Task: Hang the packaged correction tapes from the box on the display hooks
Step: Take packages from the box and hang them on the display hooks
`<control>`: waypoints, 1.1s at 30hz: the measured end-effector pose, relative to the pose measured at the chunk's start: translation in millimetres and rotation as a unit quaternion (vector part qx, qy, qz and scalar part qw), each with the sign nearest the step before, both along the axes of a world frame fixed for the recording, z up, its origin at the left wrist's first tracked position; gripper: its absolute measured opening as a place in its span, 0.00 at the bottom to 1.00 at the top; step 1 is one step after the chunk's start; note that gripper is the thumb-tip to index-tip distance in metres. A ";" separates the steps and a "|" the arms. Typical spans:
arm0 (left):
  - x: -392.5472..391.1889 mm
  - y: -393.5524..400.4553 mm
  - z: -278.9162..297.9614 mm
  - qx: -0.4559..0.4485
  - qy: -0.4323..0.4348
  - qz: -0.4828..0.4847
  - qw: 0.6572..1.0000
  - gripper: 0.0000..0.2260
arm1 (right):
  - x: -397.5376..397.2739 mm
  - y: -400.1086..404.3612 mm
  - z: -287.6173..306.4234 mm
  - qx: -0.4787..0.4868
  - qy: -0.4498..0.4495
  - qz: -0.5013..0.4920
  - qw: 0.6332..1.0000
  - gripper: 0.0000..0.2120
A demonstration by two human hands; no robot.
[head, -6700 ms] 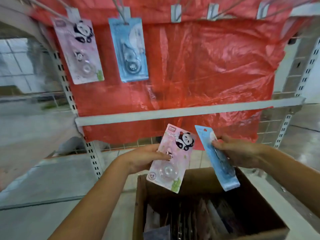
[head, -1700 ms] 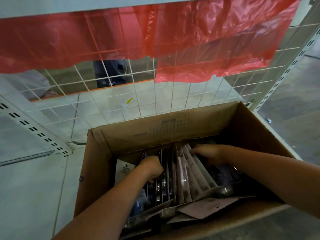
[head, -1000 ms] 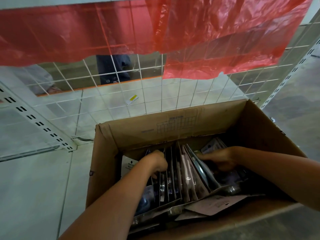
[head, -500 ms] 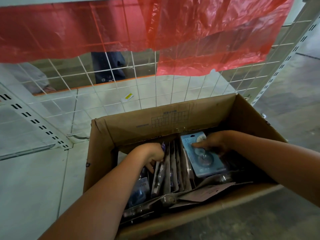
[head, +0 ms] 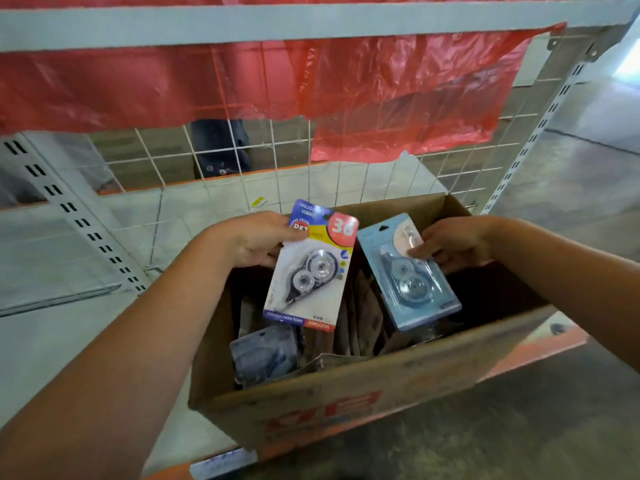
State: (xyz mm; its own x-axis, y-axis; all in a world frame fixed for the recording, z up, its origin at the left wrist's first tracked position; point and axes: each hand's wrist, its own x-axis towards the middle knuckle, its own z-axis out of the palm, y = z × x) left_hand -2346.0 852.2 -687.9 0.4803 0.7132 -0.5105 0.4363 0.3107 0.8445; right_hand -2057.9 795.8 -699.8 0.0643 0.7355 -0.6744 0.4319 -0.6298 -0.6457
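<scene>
Two packs above the box (head: 349,403): left hand (head: 254,240) fingers pinch the white pack (head: 310,271) at frame centre; right hand (head: 453,242) fingers pinch the blue pack (head: 408,275).

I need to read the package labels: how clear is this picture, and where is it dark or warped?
Head view: the white package in the left hand is slightly blurred but lit; the box interior is in deep shadow; the shelf rail bows from wide-angle distortion.

Colours at the box
A white-and-blue correction tape pack (head: 309,268) with a red "36" badge and a pale blue pack (head: 408,271) are seen over the brown cardboard box (head: 363,386); red plastic sheeting (head: 311,77) is seen behind.
</scene>
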 end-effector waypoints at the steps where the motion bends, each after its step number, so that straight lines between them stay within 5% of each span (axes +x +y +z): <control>1: -5.6 -0.7 8.0 0.014 -0.020 0.020 1.000 0.04 | -2.2 -2.6 12.1 0.030 0.018 -0.008 0.999 0.03; 17: -67.4 -39.1 183.1 0.232 -0.286 0.235 0.900 0.07 | -83.5 -50.4 204.4 0.389 0.213 -0.074 0.893 0.06; 25: -106.9 -73.6 256.1 0.334 -0.312 0.304 0.836 0.06 | -138.8 -66.8 271.3 0.499 0.256 -0.027 0.828 0.07; 29: -133.1 -85.8 283.6 0.381 -0.288 0.334 0.812 0.15 | -172.9 -71.2 301.3 0.541 0.254 0.005 0.802 0.07; 33: -146.2 -96.4 299.2 0.377 -0.338 0.350 0.788 0.08 | -202.7 -73.5 326.9 0.574 0.243 0.016 0.782 0.07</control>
